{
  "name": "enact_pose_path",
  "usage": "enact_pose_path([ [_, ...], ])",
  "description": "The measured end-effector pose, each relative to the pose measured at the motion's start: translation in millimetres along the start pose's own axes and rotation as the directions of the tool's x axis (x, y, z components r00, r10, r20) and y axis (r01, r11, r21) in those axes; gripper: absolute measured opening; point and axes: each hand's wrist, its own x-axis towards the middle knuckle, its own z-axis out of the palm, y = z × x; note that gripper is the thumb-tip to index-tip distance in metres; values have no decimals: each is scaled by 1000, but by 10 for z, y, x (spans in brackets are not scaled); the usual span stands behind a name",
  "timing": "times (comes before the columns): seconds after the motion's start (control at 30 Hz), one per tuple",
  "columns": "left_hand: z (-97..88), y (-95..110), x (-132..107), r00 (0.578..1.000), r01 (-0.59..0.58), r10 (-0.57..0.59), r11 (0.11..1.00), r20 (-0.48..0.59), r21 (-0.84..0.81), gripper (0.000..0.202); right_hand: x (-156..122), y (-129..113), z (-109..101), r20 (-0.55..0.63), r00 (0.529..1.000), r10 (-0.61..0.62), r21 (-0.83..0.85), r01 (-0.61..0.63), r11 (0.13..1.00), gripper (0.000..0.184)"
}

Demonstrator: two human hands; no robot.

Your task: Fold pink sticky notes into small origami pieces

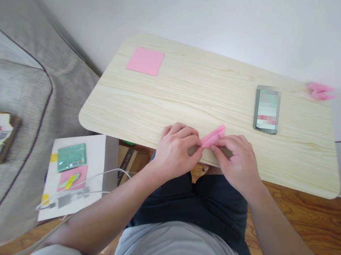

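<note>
At the table's near edge, a narrow folded piece of pink paper [213, 137] slants up to the right between my hands. My left hand [179, 148] pinches its lower left end between thumb and forefinger. From the other side, my right hand [236, 159] grips its right edge with thumb and fingertips. My fingertips hide part of the paper's lower end. A stack of square pink paper [145, 61] lies flat at the table's back left. Folded pink paper pieces [321, 91] rest at the far right corner.
On the light wooden table [192, 93], a phone [267, 110] lies right of centre. Left of my legs, a white box [96, 152] carries a green packet [72, 157], pink paper [80, 173] and a charger with white cable [65, 199]. A grey sofa [70, 68] stands at the left.
</note>
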Motion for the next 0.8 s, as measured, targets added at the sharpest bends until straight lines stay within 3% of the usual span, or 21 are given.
enact_pose_path([
  [0.43,5,34,35,999,47,-47,999,-5,-3,12,6,-9,57,-55,998,43,47,-40,998,9],
  [0.8,4,29,19,998,65,-65,998,1,-8,6,57,-7,38,13,1000,24,-3,-24,1000,4],
])
